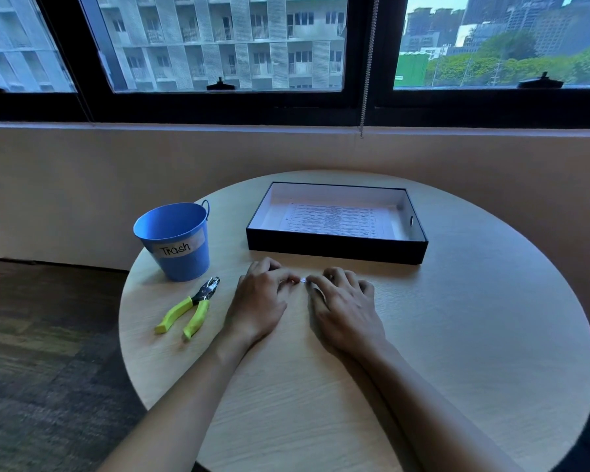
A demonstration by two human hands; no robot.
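Note:
My left hand (261, 303) and my right hand (346, 306) lie palm down on the round wooden table (474, 335), fingers bent, fingertips almost meeting in front of the black tray. Between the fingertips lie tiny white paper bits (302, 281). My right forefinger and thumb close on these bits. My left fingertips touch the table just left of them. A hole punch with yellow-green handles (188, 310) lies to the left of my left hand. A blue bucket labelled "Trash" (174, 240) stands behind the punch.
A shallow black tray (334, 248) with a printed sheet (334, 221) inside sits at the far middle of the table. A beige wall and dark-framed windows rise behind. Dark carpet lies to the left of the table edge.

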